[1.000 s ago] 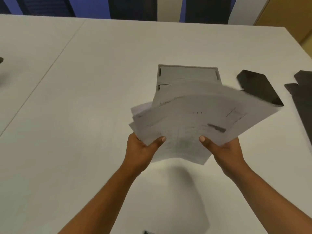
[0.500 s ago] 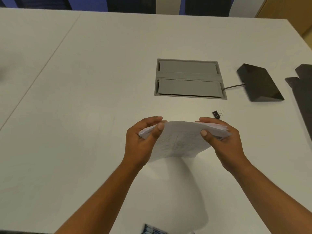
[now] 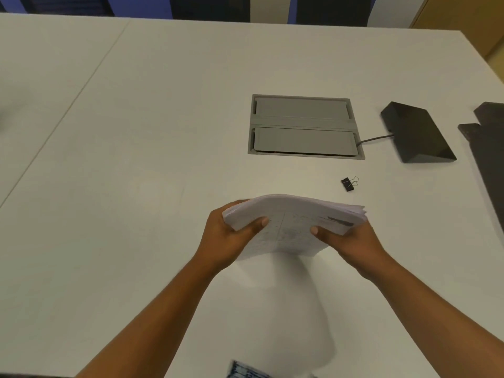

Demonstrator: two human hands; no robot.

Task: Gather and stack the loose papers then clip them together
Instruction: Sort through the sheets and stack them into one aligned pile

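A stack of white printed papers (image 3: 293, 223) is held above the white table (image 3: 136, 159), roughly squared, with its right edges still a little fanned. My left hand (image 3: 229, 236) grips the stack's left side, thumb on top. My right hand (image 3: 351, 241) grips its right side the same way. A small black binder clip (image 3: 348, 183) lies on the table just beyond the stack, to the right, untouched.
A grey recessed cable hatch (image 3: 304, 126) sits in the table behind the clip. A black wedge-shaped device (image 3: 417, 132) with a cable lies to its right, and dark flat items (image 3: 491, 148) reach the right edge. A printed scrap (image 3: 245, 372) shows at the bottom edge.
The fanned, spread papers have been pulled together into one stack between my hands and lowered slightly. The binder clip, hidden behind the sheets a second ago, is now visible.
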